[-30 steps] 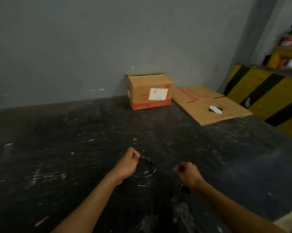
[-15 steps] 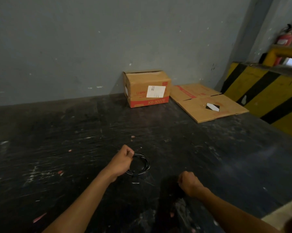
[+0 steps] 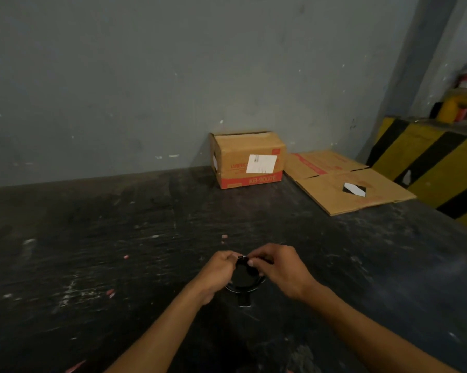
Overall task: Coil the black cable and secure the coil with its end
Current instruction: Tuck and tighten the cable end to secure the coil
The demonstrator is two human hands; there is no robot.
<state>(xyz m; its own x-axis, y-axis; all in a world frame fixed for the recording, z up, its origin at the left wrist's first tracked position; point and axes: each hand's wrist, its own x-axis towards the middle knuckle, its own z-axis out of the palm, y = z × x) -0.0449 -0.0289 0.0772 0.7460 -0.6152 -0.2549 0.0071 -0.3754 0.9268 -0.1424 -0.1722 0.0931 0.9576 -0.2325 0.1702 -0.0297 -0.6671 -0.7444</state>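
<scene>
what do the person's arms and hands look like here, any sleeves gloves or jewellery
Both forearms are bare up to the frame's lower edge, with no sleeve in view. The left hand and right hand wear no gloves, and no watch, bracelet or ring shows on either. The dim light hides finer detail.

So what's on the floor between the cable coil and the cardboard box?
Mostly bare dark floor in the head view, with small pink scraps between the cable coil and the cardboard box.

Dim, murky light throughout; the dark scuffed floor (image 3: 119,265) swallows detail. Brightest at the far right beside the yellow-and-black striped barrier (image 3: 439,168). Edges bend from the wide lens, and everything looks soft and slightly blurred.
</scene>
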